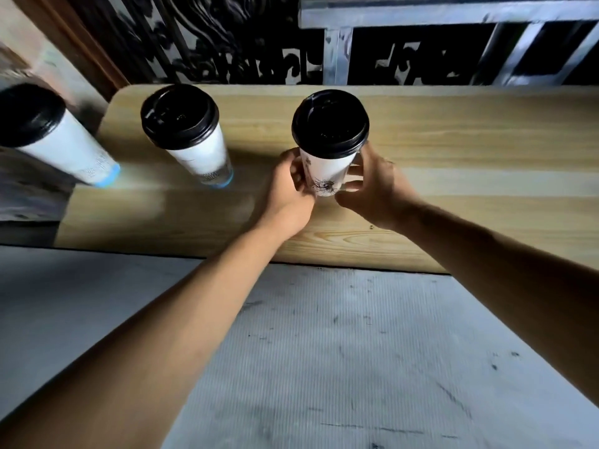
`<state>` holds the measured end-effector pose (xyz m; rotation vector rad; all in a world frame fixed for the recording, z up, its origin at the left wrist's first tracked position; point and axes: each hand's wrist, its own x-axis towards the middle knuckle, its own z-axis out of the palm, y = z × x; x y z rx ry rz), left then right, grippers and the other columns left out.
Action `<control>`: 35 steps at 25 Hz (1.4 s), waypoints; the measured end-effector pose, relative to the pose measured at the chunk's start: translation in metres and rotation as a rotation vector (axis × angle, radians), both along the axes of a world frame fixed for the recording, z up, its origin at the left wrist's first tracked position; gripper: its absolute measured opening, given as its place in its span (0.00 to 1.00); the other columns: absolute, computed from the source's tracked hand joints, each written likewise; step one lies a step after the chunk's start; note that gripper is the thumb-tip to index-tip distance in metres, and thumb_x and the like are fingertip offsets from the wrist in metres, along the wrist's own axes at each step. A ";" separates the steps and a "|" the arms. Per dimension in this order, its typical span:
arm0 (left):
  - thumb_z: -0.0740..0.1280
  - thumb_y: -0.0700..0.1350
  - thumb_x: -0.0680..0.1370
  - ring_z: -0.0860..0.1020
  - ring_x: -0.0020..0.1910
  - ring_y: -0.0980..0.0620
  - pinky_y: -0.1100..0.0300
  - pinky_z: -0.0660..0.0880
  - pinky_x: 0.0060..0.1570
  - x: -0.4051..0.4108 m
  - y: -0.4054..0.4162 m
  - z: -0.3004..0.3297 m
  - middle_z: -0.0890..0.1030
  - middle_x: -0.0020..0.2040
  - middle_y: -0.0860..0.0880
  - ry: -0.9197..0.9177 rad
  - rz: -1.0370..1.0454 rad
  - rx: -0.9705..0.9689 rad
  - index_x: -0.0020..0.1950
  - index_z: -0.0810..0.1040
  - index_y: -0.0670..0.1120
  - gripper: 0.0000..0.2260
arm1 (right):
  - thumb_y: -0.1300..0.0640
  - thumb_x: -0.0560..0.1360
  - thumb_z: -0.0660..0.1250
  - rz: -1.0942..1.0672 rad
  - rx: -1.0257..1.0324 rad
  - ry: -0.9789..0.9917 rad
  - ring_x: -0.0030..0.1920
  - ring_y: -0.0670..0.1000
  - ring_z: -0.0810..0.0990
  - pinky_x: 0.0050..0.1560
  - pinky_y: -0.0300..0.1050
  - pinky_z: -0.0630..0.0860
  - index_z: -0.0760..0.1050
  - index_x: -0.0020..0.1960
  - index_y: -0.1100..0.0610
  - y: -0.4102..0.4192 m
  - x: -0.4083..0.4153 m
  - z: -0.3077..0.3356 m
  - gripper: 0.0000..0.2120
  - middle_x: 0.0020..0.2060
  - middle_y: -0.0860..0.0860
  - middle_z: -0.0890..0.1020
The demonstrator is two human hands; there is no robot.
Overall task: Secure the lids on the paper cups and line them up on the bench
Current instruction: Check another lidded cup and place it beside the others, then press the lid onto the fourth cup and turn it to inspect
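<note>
My left hand (pixel 293 186) and right hand (pixel 372 186) wrap opposite sides of the lidded right cup (pixel 327 166), fingers curled against its lower wall, base at the wooden counter (pixel 453 150). The middle cup (pixel 194 147) stands left of it; the far-left cup (pixel 64 144) stands further left. All three carry black lids.

Grey ribbed floor (pixel 324 351) in front, black ornate grille (pixel 210 43) & pale rail (pixel 453 11) behind.

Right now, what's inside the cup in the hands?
Can't tell. A black lid covers the held cup, hiding its inside. Left hand and right hand grip its white sides.
</note>
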<state>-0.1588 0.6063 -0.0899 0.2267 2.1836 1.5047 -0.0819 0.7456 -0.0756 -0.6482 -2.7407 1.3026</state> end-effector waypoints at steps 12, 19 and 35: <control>0.72 0.41 0.76 0.74 0.72 0.44 0.47 0.72 0.72 0.135 -0.112 0.097 0.75 0.73 0.42 0.142 -0.297 -0.352 0.78 0.65 0.44 0.32 | 0.54 0.76 0.72 -0.075 0.139 -0.295 0.73 0.62 0.69 0.67 0.47 0.67 0.60 0.80 0.54 -0.047 0.163 0.122 0.37 0.73 0.63 0.70; 0.71 0.42 0.75 0.78 0.69 0.50 0.54 0.72 0.72 0.275 -0.148 0.135 0.81 0.68 0.48 0.101 -0.698 -0.293 0.71 0.74 0.48 0.24 | 0.53 0.75 0.71 -0.205 0.236 -0.262 0.69 0.61 0.72 0.65 0.46 0.67 0.71 0.74 0.53 -0.094 0.342 0.200 0.28 0.69 0.60 0.73; 0.79 0.42 0.69 0.82 0.50 0.58 0.73 0.74 0.44 0.455 -0.079 0.141 0.83 0.54 0.53 0.035 -0.689 -0.334 0.66 0.75 0.48 0.27 | 0.51 0.66 0.70 -0.137 0.050 -0.153 0.65 0.59 0.74 0.61 0.52 0.77 0.70 0.74 0.47 -0.099 0.506 0.165 0.36 0.67 0.54 0.72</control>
